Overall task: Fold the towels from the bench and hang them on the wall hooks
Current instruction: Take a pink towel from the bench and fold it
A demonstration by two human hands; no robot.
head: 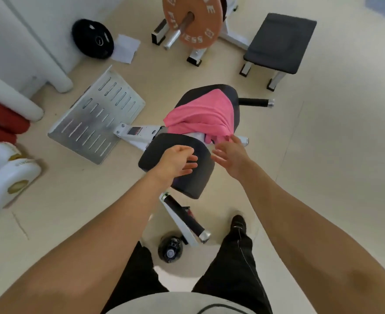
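Observation:
A pink towel (203,116) lies crumpled over the far black pad of the exercise bench (234,96). A bit of white cloth (196,135) shows under its near edge. My left hand (178,159) hovers over the near black pad (164,143), fingers apart, holding nothing. My right hand (230,155) is spread open just below the towel's near corner, its fingertips almost at the pink fabric. No wall hooks are in view.
A ribbed metal footplate (96,116) lies left of the bench. A flat black bench (280,41) and a barbell with an orange weight plate (193,19) stand behind. A black plate (91,38) leans on the wall. A dark bottle (170,249) stands by my feet.

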